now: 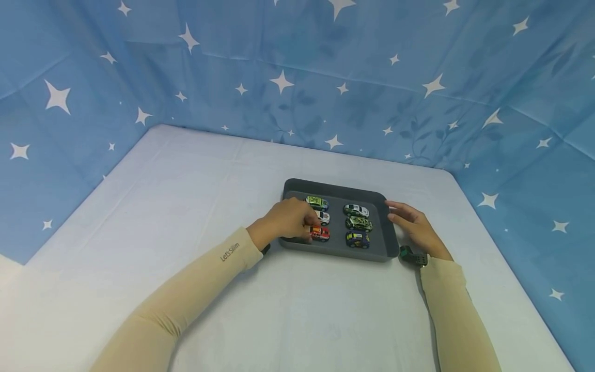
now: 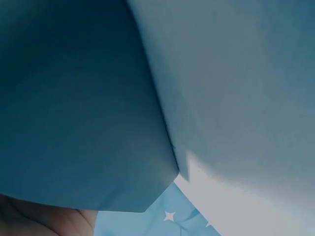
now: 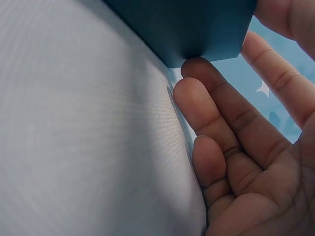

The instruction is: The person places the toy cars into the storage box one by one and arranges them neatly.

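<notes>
A dark grey tray point(image 1: 332, 248) holds several toy cars in two columns. My left hand point(image 1: 288, 219) reaches over its left side, and the thumb and fingers pinch the rear of a red toy car point(image 1: 321, 234). Behind that car are a white car point(image 1: 323, 217) and a green-yellow car point(image 1: 317, 202), both partly near my knuckles. In the left wrist view, the tray wall point(image 2: 88, 128) hides most of the hand. My right hand point(image 1: 413, 225) rests against the tray's right end. Its fingers are loosely extended, with a fingertip touching the outer wall point(image 3: 206, 34) in the right wrist view.
In the tray's right column stand a white-green car point(image 1: 356, 210), a green patterned car point(image 1: 359, 223) and a dark blue-yellow car point(image 1: 357, 239). A white cloth covers the table point(image 1: 209, 170). Blue star-printed curtains point(image 1: 297, 77) enclose the back and sides.
</notes>
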Available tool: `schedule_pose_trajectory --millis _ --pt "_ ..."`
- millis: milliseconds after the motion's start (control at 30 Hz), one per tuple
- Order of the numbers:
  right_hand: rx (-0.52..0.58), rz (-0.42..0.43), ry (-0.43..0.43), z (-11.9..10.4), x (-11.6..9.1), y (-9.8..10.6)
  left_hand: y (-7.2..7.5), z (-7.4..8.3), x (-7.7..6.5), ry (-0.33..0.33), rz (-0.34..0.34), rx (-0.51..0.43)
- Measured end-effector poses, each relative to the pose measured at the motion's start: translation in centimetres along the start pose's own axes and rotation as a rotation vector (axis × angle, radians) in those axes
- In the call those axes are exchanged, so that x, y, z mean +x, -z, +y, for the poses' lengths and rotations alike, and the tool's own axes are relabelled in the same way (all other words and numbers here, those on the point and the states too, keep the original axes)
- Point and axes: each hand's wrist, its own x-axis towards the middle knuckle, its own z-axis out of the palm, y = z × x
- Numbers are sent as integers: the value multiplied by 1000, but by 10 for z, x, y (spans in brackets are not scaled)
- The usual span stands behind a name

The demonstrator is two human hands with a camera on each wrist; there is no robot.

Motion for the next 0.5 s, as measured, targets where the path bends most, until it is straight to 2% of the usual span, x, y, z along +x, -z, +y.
schedule_pose_trajectory --millis 133,233,433,500 --pt "-8 -3 2 2 1 0 5 0 -2 -13 -2 -18" --pt "-13 -2 6 2 2 0 11 0 -6 -22 24 -50" --pt "-7 -9 8 0 1 -1 20 -8 -25 -23 148 -96" --pt "-12 -8 7 1 0 -1 22 -13 -35 -7 185 -79"
